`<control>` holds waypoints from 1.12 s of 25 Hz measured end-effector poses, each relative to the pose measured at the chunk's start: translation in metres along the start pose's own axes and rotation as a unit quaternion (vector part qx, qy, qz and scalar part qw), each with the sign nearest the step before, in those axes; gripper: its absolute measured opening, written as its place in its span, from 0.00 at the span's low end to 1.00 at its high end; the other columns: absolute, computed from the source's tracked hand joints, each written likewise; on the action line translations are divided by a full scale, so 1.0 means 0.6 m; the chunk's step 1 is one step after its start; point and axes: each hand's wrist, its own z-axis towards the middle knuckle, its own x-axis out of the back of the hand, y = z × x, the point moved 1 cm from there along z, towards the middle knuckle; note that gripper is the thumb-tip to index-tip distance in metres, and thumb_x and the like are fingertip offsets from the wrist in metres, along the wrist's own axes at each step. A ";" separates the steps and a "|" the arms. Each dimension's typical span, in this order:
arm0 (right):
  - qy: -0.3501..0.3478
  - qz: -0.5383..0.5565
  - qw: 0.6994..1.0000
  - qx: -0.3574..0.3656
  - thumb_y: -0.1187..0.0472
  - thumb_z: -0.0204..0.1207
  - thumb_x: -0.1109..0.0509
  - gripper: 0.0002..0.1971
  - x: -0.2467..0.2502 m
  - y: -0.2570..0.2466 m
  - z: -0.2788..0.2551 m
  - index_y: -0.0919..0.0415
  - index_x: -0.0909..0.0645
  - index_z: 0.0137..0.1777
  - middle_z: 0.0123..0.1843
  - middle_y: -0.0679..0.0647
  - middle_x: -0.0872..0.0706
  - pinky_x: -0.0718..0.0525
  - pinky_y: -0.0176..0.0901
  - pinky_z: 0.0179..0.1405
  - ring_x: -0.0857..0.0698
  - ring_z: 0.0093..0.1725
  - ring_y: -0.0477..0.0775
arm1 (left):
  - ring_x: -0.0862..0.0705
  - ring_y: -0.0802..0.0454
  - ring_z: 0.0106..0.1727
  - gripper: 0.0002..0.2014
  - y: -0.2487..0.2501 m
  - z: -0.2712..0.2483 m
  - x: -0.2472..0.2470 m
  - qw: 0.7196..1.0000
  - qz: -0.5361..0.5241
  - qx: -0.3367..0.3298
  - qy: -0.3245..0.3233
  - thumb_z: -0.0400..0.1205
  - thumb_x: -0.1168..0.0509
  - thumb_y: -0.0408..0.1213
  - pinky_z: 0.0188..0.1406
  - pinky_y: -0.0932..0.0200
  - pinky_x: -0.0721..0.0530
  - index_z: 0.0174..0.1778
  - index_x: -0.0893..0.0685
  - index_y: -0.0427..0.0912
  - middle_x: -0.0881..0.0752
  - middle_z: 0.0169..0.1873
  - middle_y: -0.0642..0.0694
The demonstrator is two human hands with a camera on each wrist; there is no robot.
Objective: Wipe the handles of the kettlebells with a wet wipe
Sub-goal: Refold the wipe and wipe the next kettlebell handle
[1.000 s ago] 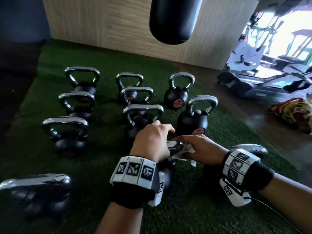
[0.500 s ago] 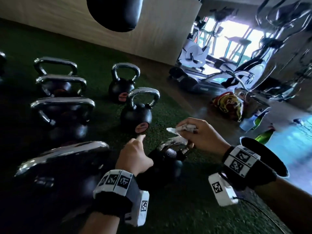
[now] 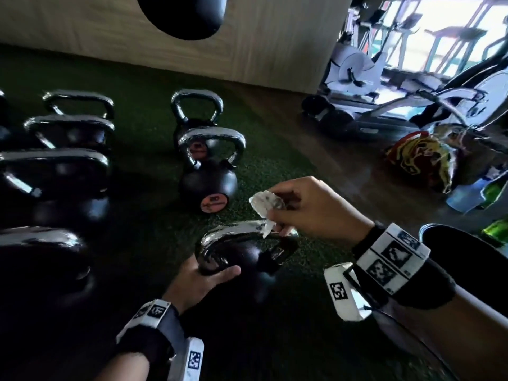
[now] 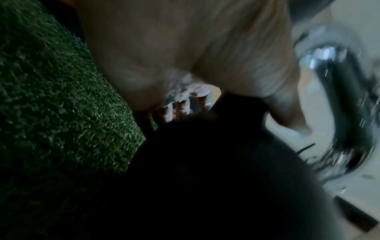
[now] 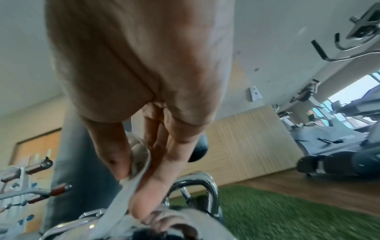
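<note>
1. The nearest kettlebell [image 3: 242, 251] sits on the green turf [image 3: 275, 182]; the left hand [image 3: 198, 281] curls round its near side, likely steadying it.
2. The right hand [image 3: 310, 207] pinches the wet wipe [image 3: 265, 207] against the handle [image 3: 236, 232], placed for rubbing.

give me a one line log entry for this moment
left hand steadies kettlebell | right hand pinches wet wipe on chrome handle
</note>
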 end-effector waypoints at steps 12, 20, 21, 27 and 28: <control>0.001 -0.035 0.982 0.187 0.65 0.74 0.26 0.17 0.024 -0.017 -0.010 0.45 0.09 0.58 0.41 0.28 0.17 0.30 0.13 0.40 0.21 0.40 0.21 | 0.12 0.55 0.64 0.30 -0.029 -0.008 -0.051 0.985 -0.128 -0.046 0.104 0.68 0.22 0.60 0.72 0.46 0.18 0.63 0.12 0.48 0.08 0.59 0.52; -0.052 -0.065 0.981 0.176 0.62 0.81 0.37 0.19 -0.018 0.016 -0.062 0.50 0.14 0.69 0.52 0.48 0.26 0.30 0.23 0.41 0.25 0.45 0.42 | 0.15 0.56 0.69 0.20 -0.013 -0.018 -0.067 0.980 -0.126 -0.106 0.114 0.77 0.29 0.46 0.69 0.59 0.23 0.66 0.13 0.50 0.10 0.64 0.52; -0.054 -0.059 0.981 0.178 0.60 0.81 0.37 0.18 -0.017 0.019 -0.065 0.51 0.13 0.67 0.52 0.49 0.26 0.30 0.26 0.42 0.24 0.45 0.43 | 0.14 0.57 0.67 0.21 -0.012 -0.017 -0.068 0.979 -0.133 -0.099 0.121 0.76 0.28 0.47 0.66 0.60 0.22 0.65 0.12 0.50 0.09 0.62 0.52; -0.017 -0.031 0.984 0.176 0.57 0.84 0.33 0.13 -0.025 0.026 -0.056 0.53 0.09 0.62 0.53 0.50 0.22 0.29 0.27 0.50 0.20 0.52 0.48 | 0.11 0.59 0.60 0.14 -0.018 -0.013 -0.072 0.976 -0.147 -0.073 0.141 0.75 0.27 0.47 0.54 0.68 0.17 0.57 0.09 0.63 0.07 0.56 0.55; -0.006 -0.033 0.984 0.175 0.58 0.83 0.31 0.11 -0.029 0.023 -0.052 0.53 0.09 0.60 0.53 0.50 0.21 0.28 0.29 0.53 0.20 0.54 0.48 | 0.11 0.60 0.60 0.14 -0.019 -0.012 -0.072 0.976 -0.148 -0.077 0.139 0.75 0.27 0.47 0.54 0.69 0.16 0.56 0.09 0.64 0.07 0.56 0.56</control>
